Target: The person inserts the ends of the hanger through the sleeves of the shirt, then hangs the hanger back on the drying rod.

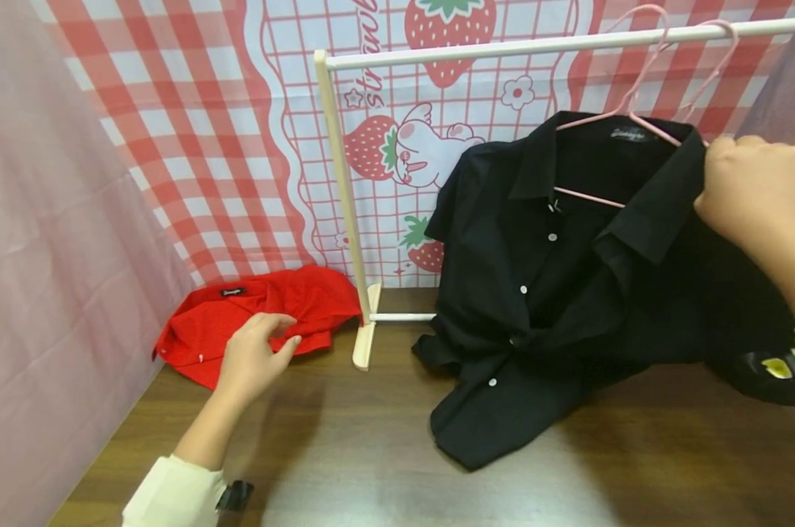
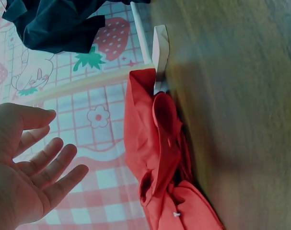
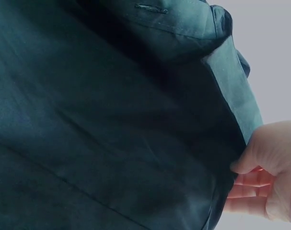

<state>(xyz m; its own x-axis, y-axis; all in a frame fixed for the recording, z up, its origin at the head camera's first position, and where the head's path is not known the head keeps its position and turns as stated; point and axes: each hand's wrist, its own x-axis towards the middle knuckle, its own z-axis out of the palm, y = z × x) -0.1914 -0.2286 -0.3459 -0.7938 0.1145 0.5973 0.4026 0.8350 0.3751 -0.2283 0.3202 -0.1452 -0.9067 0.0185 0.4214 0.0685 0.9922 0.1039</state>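
Observation:
A black short-sleeved shirt (image 1: 496,256) with white buttons hangs from a pink hanger (image 1: 635,95) on the rack's white rail. My right hand (image 1: 760,194) grips the shirt at the shoulder beside the collar; in the right wrist view the thumb and fingers pinch the dark cloth (image 3: 111,124). My left hand (image 1: 252,359) is held in front of a crumpled red shirt (image 1: 305,293), holding nothing. From the left wrist view, the fingers of that hand (image 2: 20,167) are spread and relaxed, apart from the red cloth (image 2: 150,134).
The rack has a pale wooden post (image 1: 341,176) on a wooden foot (image 1: 364,348). A second pink hanger (image 1: 717,69) hooks over the white rail (image 1: 476,51). Behind stands a strawberry-print cloth (image 1: 200,139), with a pink curtain (image 1: 55,219) at the left. Below is a brown wooden tabletop (image 1: 345,439).

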